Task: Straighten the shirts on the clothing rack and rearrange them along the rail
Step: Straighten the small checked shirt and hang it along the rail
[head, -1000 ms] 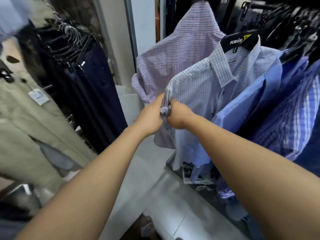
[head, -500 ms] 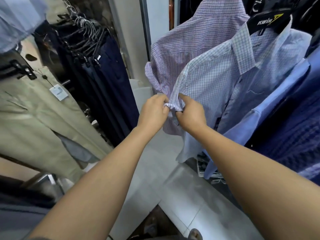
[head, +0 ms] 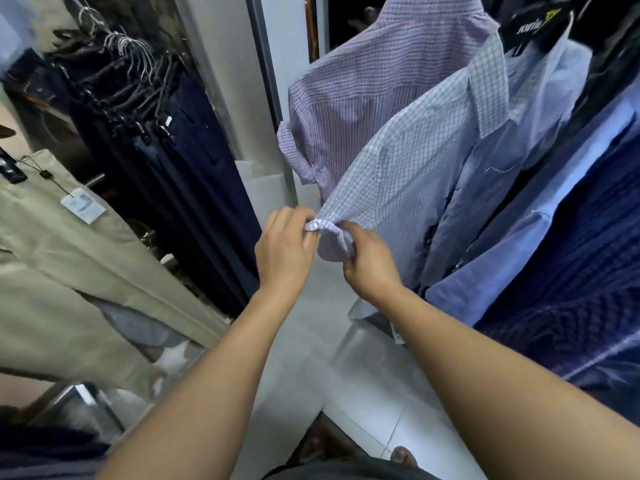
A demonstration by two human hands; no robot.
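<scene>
Trousers of beige cotton (head: 69, 271) hung across the left, beside a row of dark navy trousers (head: 194, 168) on clip hangers. At right, hung close together: pink-and-purple checked cotton shirt (head: 374, 91) farthest back, pale blue-and-white checked shirt (head: 415, 174) on a black plastic hanger (head: 533, 26) just before it, plain blue shirt (head: 512, 258) nearer still. Left hand (head: 284, 251) and right hand (head: 370, 268) both curled on the bunched cuff (head: 329, 233) of the pale checked shirt's sleeve, pinching it from either side. White paper tag (head: 83, 205) dangling on the beige trousers.
</scene>
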